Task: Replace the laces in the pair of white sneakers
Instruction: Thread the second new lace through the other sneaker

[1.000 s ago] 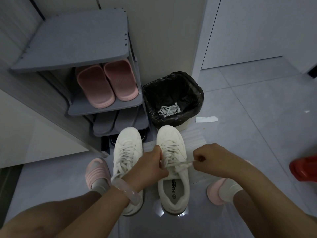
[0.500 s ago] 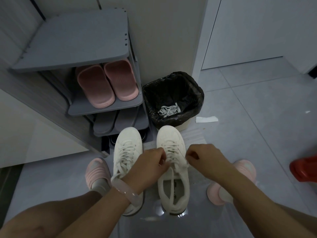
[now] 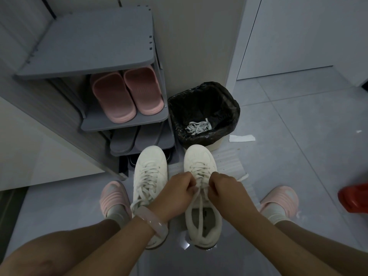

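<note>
Forearms are reaching in from the near edge, a pale pink bangle (image 3: 152, 221) sitting on the left wrist. Left hand (image 3: 175, 194) and right hand (image 3: 226, 193) are both hovering close together over the right sneaker (image 3: 201, 162), fingers curled and pinching its white lace (image 3: 197, 204), whose two strands are hanging down over the shoe's opening. The left sneaker (image 3: 150, 166) is standing just beside it, already laced, toes pointing away. Pink slippers on the person's feet are flanking the pair: one (image 3: 113, 194) at the left, one (image 3: 280, 198) at the right. Just beyond the sneakers' toes, a bin (image 3: 233, 108) lined with a black bag is holding a tangle of old white laces (image 3: 198, 126). Left of it, a grey shoe rack (image 3: 91, 42) is carrying a pair of pink slides (image 3: 127, 94) on its middle shelf and grey slippers (image 3: 127, 139) below
</note>
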